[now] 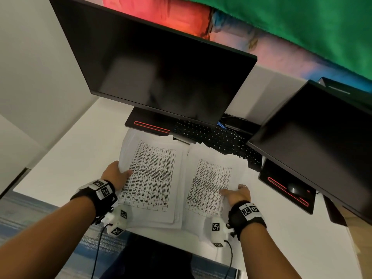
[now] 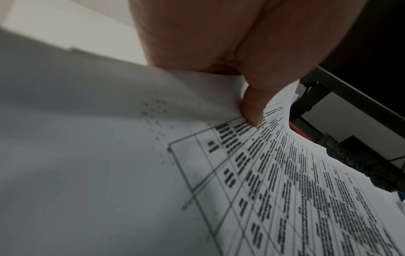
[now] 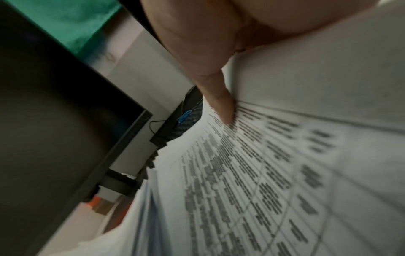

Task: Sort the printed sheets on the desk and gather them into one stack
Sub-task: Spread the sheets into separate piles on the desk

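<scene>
A white desk [image 1: 66,164] fills the scene, set against pale walls with a green and red hanging [image 1: 281,23] high at the back. The biggest thing on it is a dark monitor [image 1: 157,73] standing toward the desk's rear edge, its black base [image 1: 149,123] marked by a red strip; a second dark monitor [image 1: 314,146] stands at the right side, with its own red-striped base [image 1: 287,190] and a black mouse [image 1: 294,188] resting on that base. A black keyboard [image 1: 217,137] runs between the two monitors, partly covered by paper. In the middle of the desk, reaching to its near edge, lie two piles of printed sheets, side by side and touching along their inner edges. The left pile [image 1: 153,178] is a loosely squared stack with a printed table on top, its left edge lifted; the right pile [image 1: 209,188] is fanned out, its far corners spread over the keyboard. The left hand [image 1: 115,175] holds the left pile's raised edge, thumb [image 2: 252,110] pressed on the top sheet and fingers underneath. The right hand [image 1: 237,193] grips the right pile at its right edge in the same way, thumb [image 3: 221,104] on the printed face, fingers hidden beneath the paper. Both wrists carry black bands with white coded markers.
</scene>
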A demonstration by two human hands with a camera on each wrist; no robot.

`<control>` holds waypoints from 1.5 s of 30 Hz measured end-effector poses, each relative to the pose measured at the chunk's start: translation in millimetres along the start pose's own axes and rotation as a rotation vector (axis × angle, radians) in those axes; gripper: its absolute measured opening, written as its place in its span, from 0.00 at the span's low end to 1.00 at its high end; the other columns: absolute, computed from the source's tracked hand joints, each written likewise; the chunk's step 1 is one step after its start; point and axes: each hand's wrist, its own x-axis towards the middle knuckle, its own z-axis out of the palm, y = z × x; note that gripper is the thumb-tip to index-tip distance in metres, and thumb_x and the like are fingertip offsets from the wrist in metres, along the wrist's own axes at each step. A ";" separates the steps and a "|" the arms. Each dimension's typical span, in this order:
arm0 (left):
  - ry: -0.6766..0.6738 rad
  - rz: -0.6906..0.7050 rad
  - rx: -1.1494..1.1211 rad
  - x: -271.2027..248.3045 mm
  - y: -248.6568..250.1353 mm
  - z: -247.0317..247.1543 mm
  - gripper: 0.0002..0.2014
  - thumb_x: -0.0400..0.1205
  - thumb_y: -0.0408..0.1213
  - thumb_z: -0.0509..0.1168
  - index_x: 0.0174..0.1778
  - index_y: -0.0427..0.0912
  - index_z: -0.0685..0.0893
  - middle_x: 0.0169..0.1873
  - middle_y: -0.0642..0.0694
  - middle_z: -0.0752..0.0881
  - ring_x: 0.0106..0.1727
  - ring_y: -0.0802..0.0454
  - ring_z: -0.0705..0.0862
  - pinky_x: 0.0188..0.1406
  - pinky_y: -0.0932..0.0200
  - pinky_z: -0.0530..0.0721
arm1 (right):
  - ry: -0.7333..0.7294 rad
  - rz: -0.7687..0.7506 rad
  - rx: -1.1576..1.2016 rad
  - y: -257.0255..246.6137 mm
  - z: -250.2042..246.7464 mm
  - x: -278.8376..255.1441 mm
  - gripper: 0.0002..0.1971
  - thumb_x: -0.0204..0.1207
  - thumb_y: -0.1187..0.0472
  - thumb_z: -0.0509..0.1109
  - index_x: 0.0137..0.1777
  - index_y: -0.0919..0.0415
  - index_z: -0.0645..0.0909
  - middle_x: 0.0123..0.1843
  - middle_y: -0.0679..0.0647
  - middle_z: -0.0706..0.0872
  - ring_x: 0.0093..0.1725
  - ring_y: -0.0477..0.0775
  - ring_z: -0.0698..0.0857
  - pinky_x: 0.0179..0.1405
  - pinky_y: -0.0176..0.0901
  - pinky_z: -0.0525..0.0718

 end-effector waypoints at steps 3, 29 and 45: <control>0.002 -0.002 -0.005 1.0 -1.5 -0.1 0.20 0.82 0.43 0.69 0.64 0.33 0.79 0.56 0.34 0.87 0.55 0.35 0.86 0.52 0.45 0.84 | 0.055 -0.139 0.081 -18.3 -12.7 -24.2 0.32 0.71 0.69 0.80 0.73 0.61 0.70 0.64 0.61 0.86 0.55 0.59 0.86 0.59 0.45 0.83; -0.034 -0.089 -0.204 2.3 6.5 -3.2 0.33 0.85 0.61 0.53 0.66 0.34 0.82 0.60 0.36 0.86 0.56 0.39 0.84 0.52 0.54 0.74 | -0.274 -0.362 -0.339 -46.2 88.8 -59.5 0.36 0.81 0.51 0.69 0.85 0.58 0.60 0.84 0.56 0.68 0.81 0.59 0.70 0.81 0.56 0.68; 0.134 0.376 -0.642 -47.6 39.4 -77.7 0.17 0.79 0.37 0.73 0.64 0.41 0.83 0.53 0.47 0.91 0.51 0.51 0.90 0.52 0.52 0.87 | -0.431 -0.501 0.314 -104.0 59.4 -104.5 0.24 0.66 0.58 0.84 0.61 0.58 0.81 0.53 0.50 0.91 0.55 0.53 0.90 0.56 0.46 0.88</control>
